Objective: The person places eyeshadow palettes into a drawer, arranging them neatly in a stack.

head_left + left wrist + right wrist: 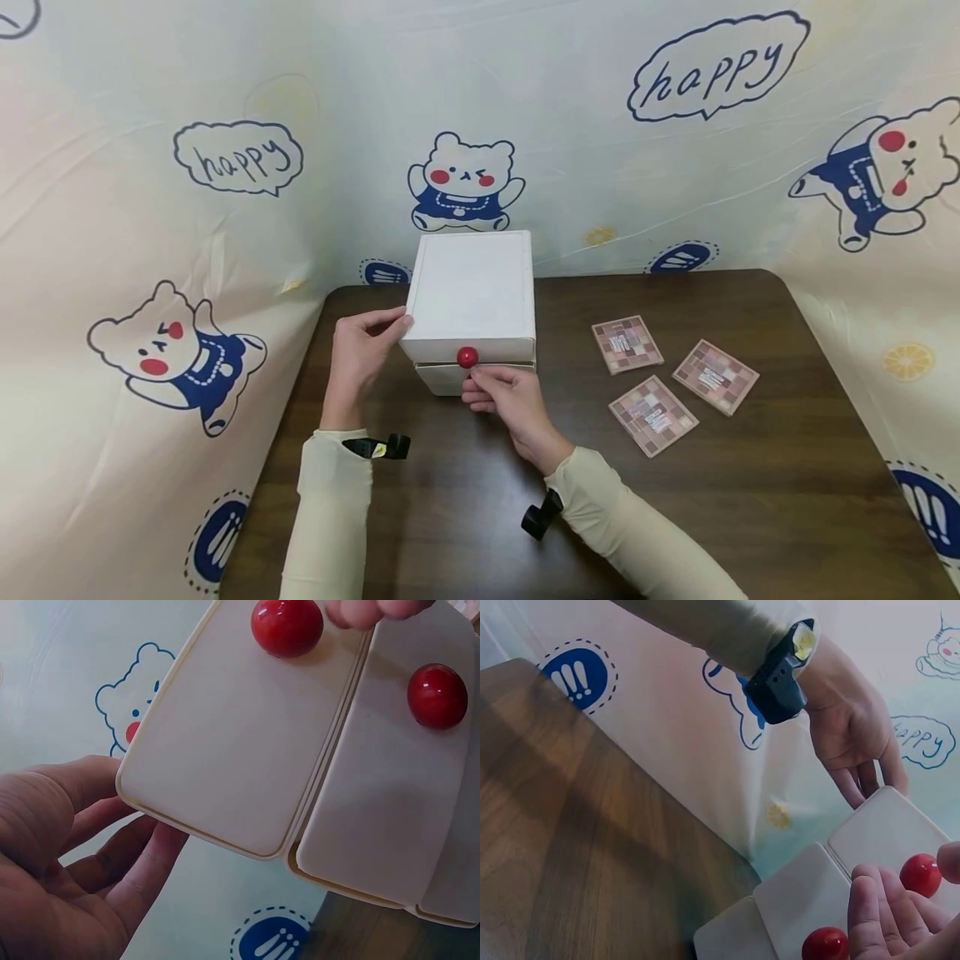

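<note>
Drawer box [471,287] sits mid-table at the back edge, its red knob [467,357] facing the person and right above the right hand [504,398], whose curled fingers touch the drawer front just under the knob; whether they pinch it, I cannot tell. Left hand [362,348] rests straight-fingered on the box's left side, bracing it.

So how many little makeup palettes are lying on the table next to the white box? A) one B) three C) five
B: three palettes lie flat on the brown table, to the right of the white drawer box.
</note>
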The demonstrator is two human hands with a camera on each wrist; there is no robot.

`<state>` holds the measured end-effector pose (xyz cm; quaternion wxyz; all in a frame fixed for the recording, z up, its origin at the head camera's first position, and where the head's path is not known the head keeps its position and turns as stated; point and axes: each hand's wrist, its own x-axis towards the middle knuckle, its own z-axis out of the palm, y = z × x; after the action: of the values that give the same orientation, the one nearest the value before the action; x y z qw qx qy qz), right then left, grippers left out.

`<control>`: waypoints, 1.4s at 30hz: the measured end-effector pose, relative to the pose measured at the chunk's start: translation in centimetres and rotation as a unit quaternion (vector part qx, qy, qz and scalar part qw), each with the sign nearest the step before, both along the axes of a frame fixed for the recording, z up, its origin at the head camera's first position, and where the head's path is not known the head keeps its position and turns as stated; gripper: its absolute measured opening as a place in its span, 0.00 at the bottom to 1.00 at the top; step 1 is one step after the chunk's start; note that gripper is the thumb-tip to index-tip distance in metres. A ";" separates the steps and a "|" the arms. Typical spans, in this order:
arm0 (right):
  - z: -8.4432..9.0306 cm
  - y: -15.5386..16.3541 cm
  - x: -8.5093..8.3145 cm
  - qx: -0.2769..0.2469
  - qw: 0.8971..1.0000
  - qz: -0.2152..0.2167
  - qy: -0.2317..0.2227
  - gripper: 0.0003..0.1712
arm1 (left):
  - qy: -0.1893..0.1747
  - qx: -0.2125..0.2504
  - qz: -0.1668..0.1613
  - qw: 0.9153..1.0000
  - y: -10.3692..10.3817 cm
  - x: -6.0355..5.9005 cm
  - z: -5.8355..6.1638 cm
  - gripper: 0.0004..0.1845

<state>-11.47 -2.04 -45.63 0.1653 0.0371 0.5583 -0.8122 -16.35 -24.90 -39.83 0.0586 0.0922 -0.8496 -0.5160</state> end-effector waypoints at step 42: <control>0.1 -1.5 -0.6 -0.030 0.998 -0.041 -0.029 0.20 | 0.001 0.005 0.005 1.000 0.1 0.1 -0.3 0.19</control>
<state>-12.10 -3.50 -45.55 0.1494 0.0783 0.5265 -0.8333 -16.26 -24.85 -40.15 0.0615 0.0964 -0.8463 -0.5204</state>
